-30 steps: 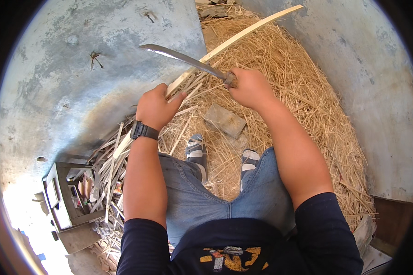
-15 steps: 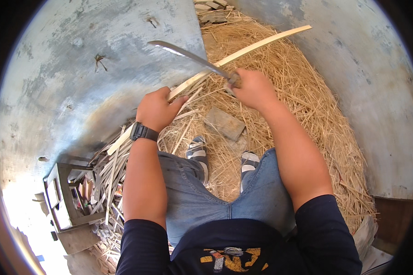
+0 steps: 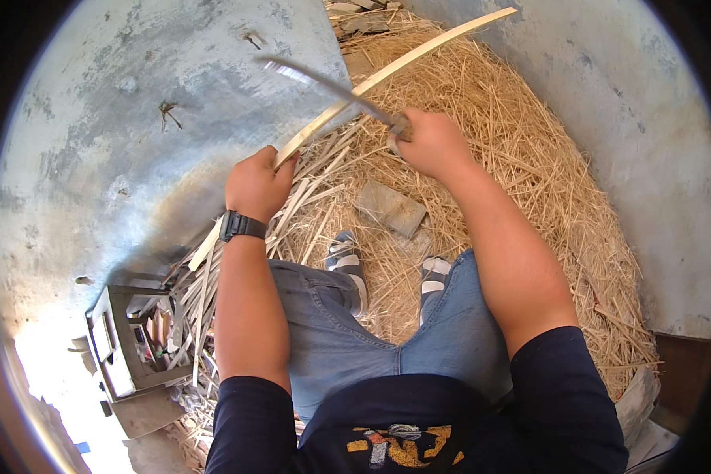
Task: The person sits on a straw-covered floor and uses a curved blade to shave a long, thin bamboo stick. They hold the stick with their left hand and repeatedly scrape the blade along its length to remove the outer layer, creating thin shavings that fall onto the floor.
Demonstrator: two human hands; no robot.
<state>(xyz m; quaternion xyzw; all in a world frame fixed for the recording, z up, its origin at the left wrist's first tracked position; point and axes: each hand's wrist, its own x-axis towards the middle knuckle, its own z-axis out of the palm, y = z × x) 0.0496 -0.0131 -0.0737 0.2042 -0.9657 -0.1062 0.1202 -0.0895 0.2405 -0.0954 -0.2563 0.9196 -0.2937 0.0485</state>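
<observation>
My left hand [image 3: 257,186], with a black watch on its wrist, is closed round a long pale bamboo strip [image 3: 420,54]. From that grip the strip runs up to the right in a gentle curve, and its near end shows below the watch. In my right hand [image 3: 434,144] is the handle of a machete [image 3: 321,80], fingers wrapped round it. The long curved blade points up to the left and crosses the strip a little beyond my left hand. Its outline is slightly blurred, and I cannot tell whether the edge is biting into the strip.
Shavings [image 3: 529,166] cover much of the floor, with a stone block [image 3: 391,208] ahead of my feet. Split strips [image 3: 201,296] pile up at left beside a wooden frame box [image 3: 138,340]. A grey wall [image 3: 134,95] rises at left, another [image 3: 632,118] at right.
My left hand has shifted slightly up and left. The strip's far end has swung up and left, and the machete has risen a little with my right hand.
</observation>
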